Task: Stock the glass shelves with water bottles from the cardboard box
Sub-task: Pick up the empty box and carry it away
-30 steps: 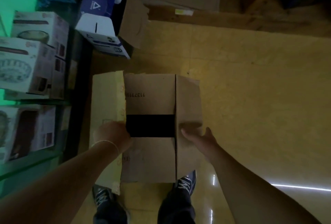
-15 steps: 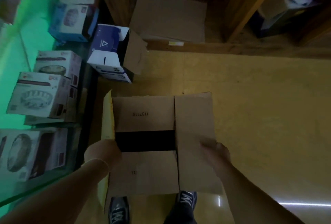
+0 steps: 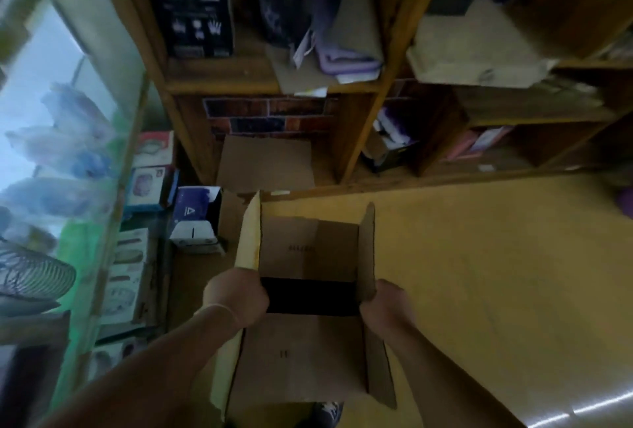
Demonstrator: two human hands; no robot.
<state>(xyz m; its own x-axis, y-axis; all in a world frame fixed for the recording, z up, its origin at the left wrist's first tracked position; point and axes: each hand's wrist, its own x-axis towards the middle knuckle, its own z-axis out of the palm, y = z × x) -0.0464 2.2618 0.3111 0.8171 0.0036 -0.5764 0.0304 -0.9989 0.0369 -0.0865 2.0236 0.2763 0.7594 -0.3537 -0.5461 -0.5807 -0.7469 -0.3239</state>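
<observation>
A brown cardboard box (image 3: 308, 355) is held in front of me above the floor, its two side flaps standing up and a dark gap showing between its inner flaps. My left hand (image 3: 236, 297) grips the left flap at the gap. My right hand (image 3: 387, 307) grips the right flap opposite. No bottles show inside the dark opening. Glass shelves (image 3: 113, 167) run along the left, with blurred bluish bottles (image 3: 68, 157) on an upper level and boxed goods below.
Wooden shelving (image 3: 376, 85) with boxes and papers fills the back wall. A flat cardboard sheet (image 3: 267, 164) leans against it. An open blue-and-white carton (image 3: 195, 218) lies on the floor by the glass shelves. Yellow floor (image 3: 496, 273) spreads to the right.
The box has risen off the floor in both hands, its side flaps now upright. The view has tilted up, bringing the wooden shelving and the upper glass shelf into sight.
</observation>
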